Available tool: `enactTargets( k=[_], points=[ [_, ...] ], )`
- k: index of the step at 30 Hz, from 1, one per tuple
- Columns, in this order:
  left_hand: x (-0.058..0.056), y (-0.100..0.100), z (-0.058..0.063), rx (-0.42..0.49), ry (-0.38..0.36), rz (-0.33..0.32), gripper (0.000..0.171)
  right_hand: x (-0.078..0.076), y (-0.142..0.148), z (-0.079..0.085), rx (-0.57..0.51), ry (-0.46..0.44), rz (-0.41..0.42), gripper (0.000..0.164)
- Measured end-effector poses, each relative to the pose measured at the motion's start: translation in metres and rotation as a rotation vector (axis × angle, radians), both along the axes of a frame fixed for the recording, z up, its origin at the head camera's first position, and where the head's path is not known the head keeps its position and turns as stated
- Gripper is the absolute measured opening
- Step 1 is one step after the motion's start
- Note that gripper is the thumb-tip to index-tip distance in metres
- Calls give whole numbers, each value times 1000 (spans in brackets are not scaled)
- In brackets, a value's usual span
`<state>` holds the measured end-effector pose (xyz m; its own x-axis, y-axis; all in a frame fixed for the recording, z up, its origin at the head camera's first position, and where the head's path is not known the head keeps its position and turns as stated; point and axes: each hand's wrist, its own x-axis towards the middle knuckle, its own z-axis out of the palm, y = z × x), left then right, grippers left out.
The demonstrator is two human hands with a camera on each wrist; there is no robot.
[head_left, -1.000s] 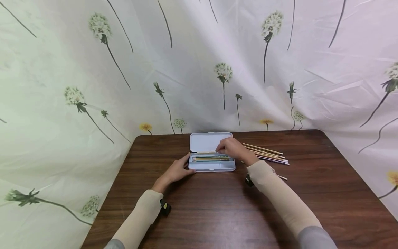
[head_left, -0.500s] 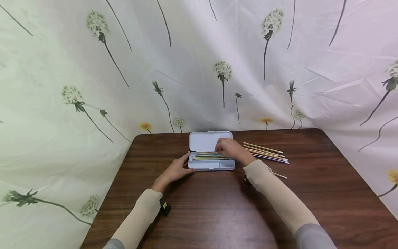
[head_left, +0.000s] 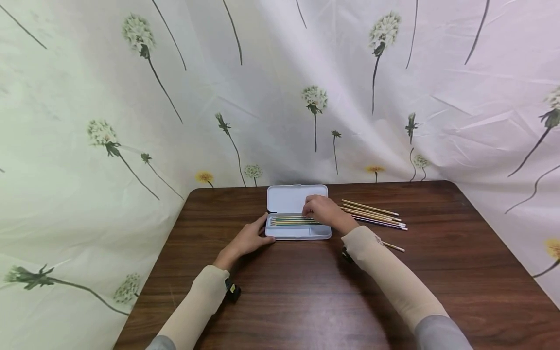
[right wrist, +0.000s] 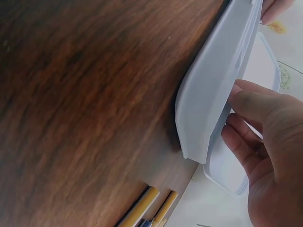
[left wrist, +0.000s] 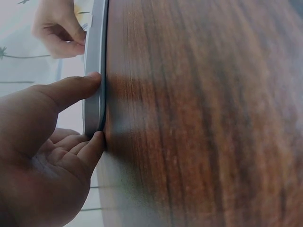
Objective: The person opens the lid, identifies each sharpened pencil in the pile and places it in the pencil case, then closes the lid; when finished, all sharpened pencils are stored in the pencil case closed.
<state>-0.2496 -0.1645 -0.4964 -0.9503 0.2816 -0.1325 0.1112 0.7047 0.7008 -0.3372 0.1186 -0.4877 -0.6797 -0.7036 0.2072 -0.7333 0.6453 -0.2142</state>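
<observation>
A white pencil case (head_left: 287, 233) lies with its lid (head_left: 288, 198) raised at the table's back edge. Several pencils (head_left: 284, 221) lie side by side in its long compartment. My left hand (head_left: 250, 238) grips the left end of the case, with the thumb (left wrist: 78, 90) on the front wall and the fingers round the end. Over the right part of the compartment my right hand (head_left: 323, 210) is bent down, its thumb and fingers (right wrist: 248, 101) curled inside the rim. Its fingertips reach the rearmost pencils; whether they pinch one is hidden.
Several loose pencils (head_left: 372, 214) fan out on the brown wooden table (head_left: 284, 291) to the right of the case. Another pencil (head_left: 393, 246) lies nearer, partly behind the right sleeve. A flower-print curtain (head_left: 262, 97) hangs behind the table.
The rearmost pencil, up near the hinge a second ago, now sits lower, among the others in the case. The right hand has shifted slightly left; the left hand keeps its place.
</observation>
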Motion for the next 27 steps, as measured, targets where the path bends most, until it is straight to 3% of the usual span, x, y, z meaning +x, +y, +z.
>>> enactTargets(
  k=[8, 14, 27],
  points=[
    [2, 0, 1, -9, 14, -7, 89, 0, 6, 5, -35, -73, -23, 11],
    [2, 1, 1, 4, 7, -7, 89, 0, 17, 18, -98, -173, -68, 12],
    [2, 0, 2, 15, 5, -6, 89, -2, 64, 55, -185, -191, -83, 15]
  ],
)
